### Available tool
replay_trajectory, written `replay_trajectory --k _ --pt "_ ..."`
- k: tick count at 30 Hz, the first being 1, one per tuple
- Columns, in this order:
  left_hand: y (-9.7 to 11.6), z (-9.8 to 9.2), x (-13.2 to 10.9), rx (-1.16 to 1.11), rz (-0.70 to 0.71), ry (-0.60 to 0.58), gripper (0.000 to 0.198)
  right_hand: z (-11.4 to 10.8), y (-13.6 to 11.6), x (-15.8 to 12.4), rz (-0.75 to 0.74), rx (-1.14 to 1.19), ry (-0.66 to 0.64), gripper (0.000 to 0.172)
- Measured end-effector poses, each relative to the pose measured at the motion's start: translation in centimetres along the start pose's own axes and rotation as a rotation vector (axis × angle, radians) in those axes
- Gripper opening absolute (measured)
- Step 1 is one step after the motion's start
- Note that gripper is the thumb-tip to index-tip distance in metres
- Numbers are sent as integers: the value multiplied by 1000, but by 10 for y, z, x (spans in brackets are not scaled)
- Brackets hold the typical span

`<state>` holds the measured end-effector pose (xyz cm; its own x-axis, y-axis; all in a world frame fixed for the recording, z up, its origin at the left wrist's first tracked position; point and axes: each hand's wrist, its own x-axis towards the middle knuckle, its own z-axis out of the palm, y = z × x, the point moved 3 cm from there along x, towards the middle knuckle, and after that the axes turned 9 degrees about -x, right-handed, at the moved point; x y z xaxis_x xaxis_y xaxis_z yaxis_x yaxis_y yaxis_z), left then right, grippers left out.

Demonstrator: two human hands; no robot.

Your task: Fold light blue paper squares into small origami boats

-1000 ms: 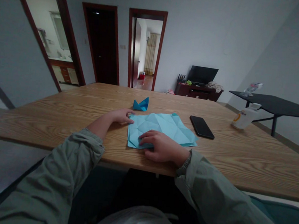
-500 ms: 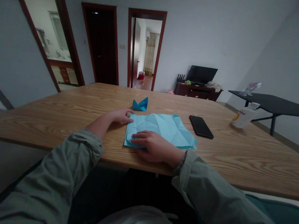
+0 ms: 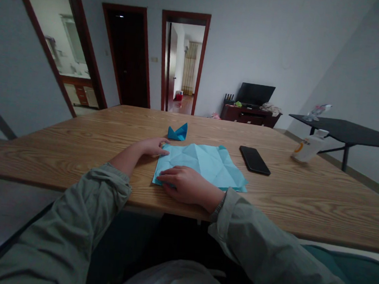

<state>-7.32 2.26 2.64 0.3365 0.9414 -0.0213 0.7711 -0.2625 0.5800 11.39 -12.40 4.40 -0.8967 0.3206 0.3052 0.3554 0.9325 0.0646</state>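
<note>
Fingers of right hand point(image 3: 188, 187) flat on blue sheet point(image 3: 207, 161), left hand point(image 3: 150, 146) at corner, grip unclear, paper boat point(image 3: 178, 133), phone point(image 3: 255, 160) beyond

I am counting what is in view, by kind.

- Hands: I am counting two, my left hand point(image 3: 150, 146) and my right hand point(image 3: 185, 185).
- Paper items: I am counting two, one sheet point(image 3: 207, 161) and one folded piece point(image 3: 178, 133).
- Phones: I am counting one phone point(image 3: 254, 160).
- Bottles: I am counting one bottle point(image 3: 308, 146).
- Tables: I am counting two, one wooden table point(image 3: 75, 144) and one black table point(image 3: 354, 131).
- Doorways: I am counting three, a left doorway point(image 3: 64, 45), a middle doorway point(image 3: 128, 55) and a right doorway point(image 3: 184, 61).
- Screens: I am counting one TV point(image 3: 255, 94).
- Cabinets: I am counting one cabinet point(image 3: 249, 115).
</note>
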Motion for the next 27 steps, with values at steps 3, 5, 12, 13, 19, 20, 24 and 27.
replay_trajectory --k 3,5,12,13,19,20,24,27 --pt "1 0 -1 -23 1 5 77 -2 -3 0 -32 -29 7 27" --pt "1 0 -1 -40 2 -7 78 -3 -5 -1 -52 -39 -3 28" --pt "-4 0 1 -46 7 -17 75 -7 -12 -4 -63 -58 -38 37" --pt "-5 0 2 -44 10 -17 75 -7 -12 -4 -60 -56 -39 39" --pt "-1 -1 0 -47 -2 -19 75 -6 -10 -5 -10 -60 -38 51" --pt "0 -2 0 -46 0 -17 75 -5 -10 -6 -4 -61 -41 53" --pt "3 -2 0 -47 16 -20 82 -4 -10 -6 9 -62 -50 54" --pt "5 -1 -1 -40 16 -21 89 -4 -10 -6 20 -68 -45 55"
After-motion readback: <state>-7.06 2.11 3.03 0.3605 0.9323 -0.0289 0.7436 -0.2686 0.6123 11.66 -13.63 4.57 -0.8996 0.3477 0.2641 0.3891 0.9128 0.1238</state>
